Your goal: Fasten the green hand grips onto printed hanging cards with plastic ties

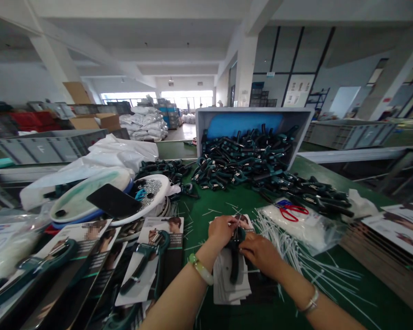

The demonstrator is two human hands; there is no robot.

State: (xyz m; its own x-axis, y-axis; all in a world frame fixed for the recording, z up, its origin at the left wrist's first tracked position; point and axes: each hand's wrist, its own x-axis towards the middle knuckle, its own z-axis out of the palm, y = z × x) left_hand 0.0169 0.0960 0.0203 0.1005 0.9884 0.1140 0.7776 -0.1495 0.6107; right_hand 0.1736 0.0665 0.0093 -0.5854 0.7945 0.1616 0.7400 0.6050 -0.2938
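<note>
A dark green and black plier-like hand tool [234,261] lies on a stack of printed backing cards [223,288] in front of me. My left hand [223,230], with a jade-coloured bangle at its wrist, pinches a thin white cable tie [240,213] at the tool's upper end. From the other side, my right hand [259,252] has its fingers curled against the tool's head and holds it by the edge. The fingertips partly hide the tool's head. Loose white cable ties [296,261] fan out just right of my right hand.
A tipped grey crate [306,133] spills many similar tools onto the green table [206,192]. Carded tools [147,261] lie at left, near a phone [112,201] and a white tub [163,183]. Red-handled scissors [292,212] rest on a plastic bag [306,229]; stacked cards [392,247] stand at right.
</note>
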